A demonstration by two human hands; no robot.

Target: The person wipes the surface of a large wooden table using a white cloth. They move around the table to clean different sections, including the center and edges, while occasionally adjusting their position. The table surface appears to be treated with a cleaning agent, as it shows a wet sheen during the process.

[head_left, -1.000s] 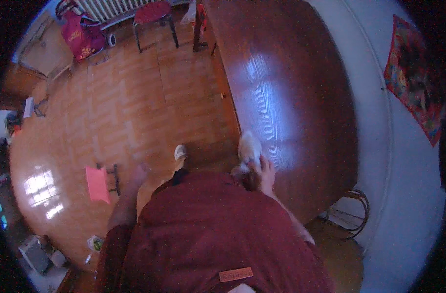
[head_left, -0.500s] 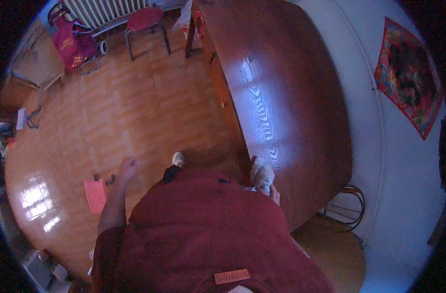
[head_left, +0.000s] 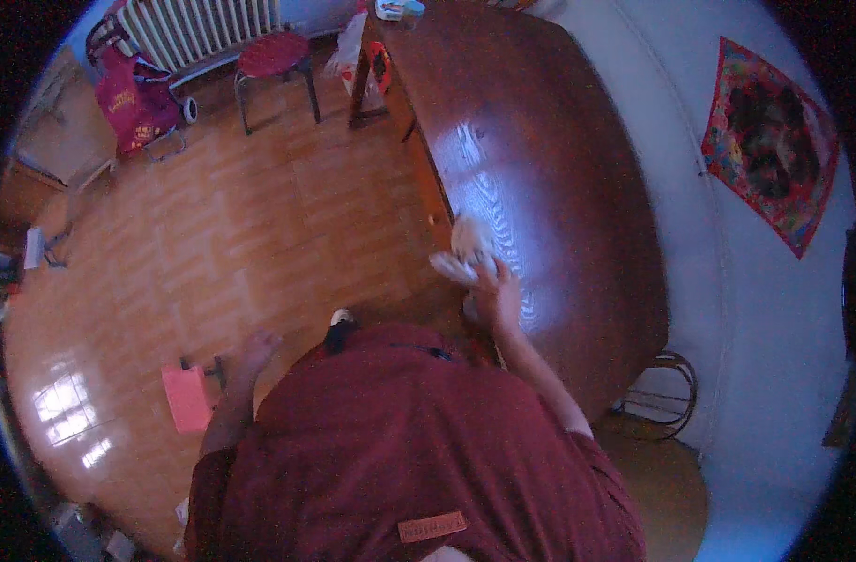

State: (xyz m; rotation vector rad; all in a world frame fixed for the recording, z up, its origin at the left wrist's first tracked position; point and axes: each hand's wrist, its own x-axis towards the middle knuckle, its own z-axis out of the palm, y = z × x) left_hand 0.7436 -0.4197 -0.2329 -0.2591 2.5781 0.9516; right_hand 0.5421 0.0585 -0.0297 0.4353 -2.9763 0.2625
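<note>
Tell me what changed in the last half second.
The right hand has moved the whitish cloth forward along the left edge of the wooden table, away from the torso. The view has shifted, bringing white-and-blue items at the table's far end into sight. The right hand still grips the cloth; the red-seated stool stays by the radiator.

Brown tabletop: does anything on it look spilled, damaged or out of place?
Nothing clearly does. The pale streak along the tabletop looks like reflected light, though wetness can't be ruled out. The white cloth in the right hand is bunched, one flap seemingly past the near edge. Fine damage would be too small to tell.
</note>
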